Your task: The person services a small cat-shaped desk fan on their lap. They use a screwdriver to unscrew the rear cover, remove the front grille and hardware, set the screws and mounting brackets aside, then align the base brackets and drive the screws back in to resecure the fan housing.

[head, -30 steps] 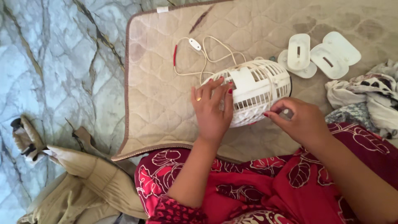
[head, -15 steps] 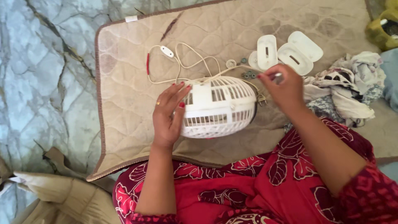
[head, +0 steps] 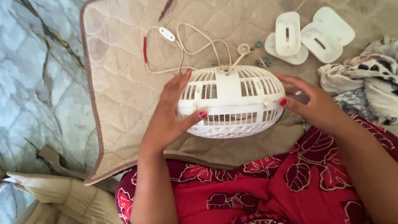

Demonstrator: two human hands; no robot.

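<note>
A beige quilted mat (head: pixel 124 95) bears a white fan cage (head: pixel 232 101) at its near edge; left hand (head: pixel 172 116) and right hand (head: pixel 313 103) clasp the cage's ends, fingers spread; beyond the cage lie white plastic base parts (head: pixel 311 33), then a cord (head: pixel 186 45).

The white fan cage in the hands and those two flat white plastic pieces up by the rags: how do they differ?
The fan cage is rounded and slatted all over; the flat white pieces are solid, each with one slot. The left hand and right hand grip the cage's sides, while the pieces lie untouched on the quilted mat. A cord runs from the cage; none from the pieces. Both are white plastic.
</note>
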